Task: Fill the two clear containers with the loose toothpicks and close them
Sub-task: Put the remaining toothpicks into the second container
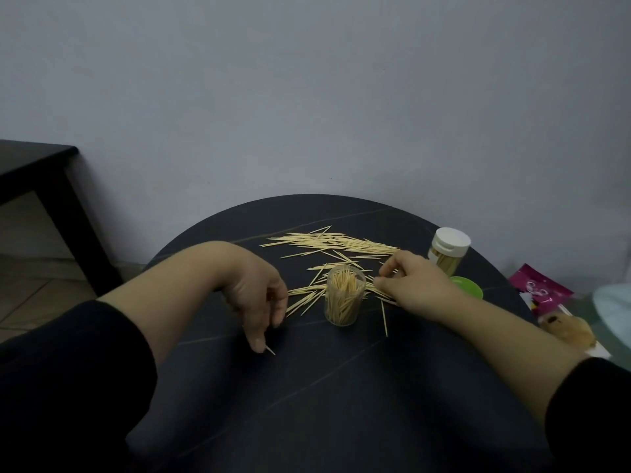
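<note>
While loose toothpicks (327, 242) are spread over a dark round table (341, 387), both hands are seen low on it.

Nearest, the left hand (259, 298) is bent down with curled fingers, and a single toothpick (270, 350) pokes out at one fingertip; whether it is gripped or only touched cannot be told. Just past it, an open clear container (345, 297) is stood upright, packed with toothpicks, with no lid on. To its right, some of the loose toothpicks are pinched by the right hand (413, 281). A green lid (469, 288) is laid behind that hand. Farthest back, a second container (444, 264) is closed with a white lid (450, 240).
</note>
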